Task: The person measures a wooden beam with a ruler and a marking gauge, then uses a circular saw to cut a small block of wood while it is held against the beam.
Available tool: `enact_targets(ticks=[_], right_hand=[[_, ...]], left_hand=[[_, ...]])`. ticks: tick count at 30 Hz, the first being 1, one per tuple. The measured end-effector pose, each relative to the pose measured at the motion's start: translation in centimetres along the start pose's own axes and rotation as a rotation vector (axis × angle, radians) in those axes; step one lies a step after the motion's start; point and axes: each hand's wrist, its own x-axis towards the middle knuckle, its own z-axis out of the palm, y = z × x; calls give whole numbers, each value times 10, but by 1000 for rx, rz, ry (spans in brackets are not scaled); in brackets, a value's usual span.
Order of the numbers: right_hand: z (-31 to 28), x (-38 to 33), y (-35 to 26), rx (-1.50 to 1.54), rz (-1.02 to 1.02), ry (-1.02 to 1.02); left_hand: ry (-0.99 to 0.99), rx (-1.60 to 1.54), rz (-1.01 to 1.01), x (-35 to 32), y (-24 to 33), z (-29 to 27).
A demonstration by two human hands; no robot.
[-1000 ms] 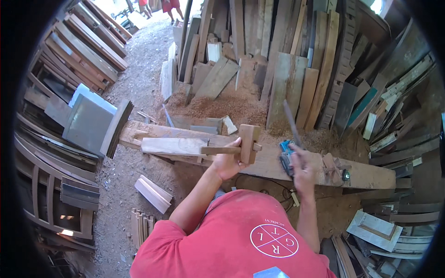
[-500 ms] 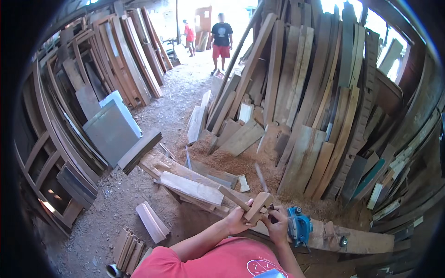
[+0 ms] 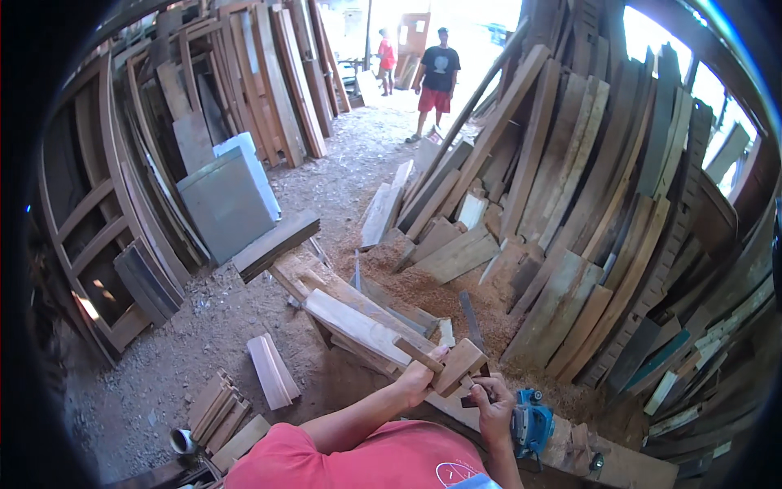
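Note:
My left hand [image 3: 418,378] grips a short wooden block [image 3: 459,365] with a thin stick [image 3: 419,354] through it, like a small wooden gauge. My right hand [image 3: 494,407] holds the same piece from below on its right side. Both hands are close together, just above a long pale plank [image 3: 352,323] lying on the heavy beam that serves as a bench. A blue electric planer [image 3: 531,424] rests on the beam right of my right hand.
Many boards [image 3: 570,187] lean against the right wall, with sawdust [image 3: 415,287] heaped below. Door frames [image 3: 98,244] and grey panels [image 3: 224,204] stand at the left. Short offcuts [image 3: 270,371] lie on the dirt floor. Two people [image 3: 436,77] stand far off by the doorway.
The view has tipped up from the bench toward the shed and doorway. My right hand has left the blue planer and joined my left hand on the wooden piece.

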Motion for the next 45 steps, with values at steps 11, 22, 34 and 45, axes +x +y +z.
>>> enact_targets(ticks=[11, 22, 34, 45], right_hand=[[41, 7, 20, 15, -70, -25], [86, 22, 30, -414, -162, -14], [138, 39, 25, -457, -405, 2], [169, 44, 11, -392, -325, 53]], left_hand=[[-13, -105, -48, -10, 15, -23], [-62, -404, -80, -29, 32, -44], [-64, -419, -102, -34, 57, -83], [-123, -434, -215, -38, 84, -100]])
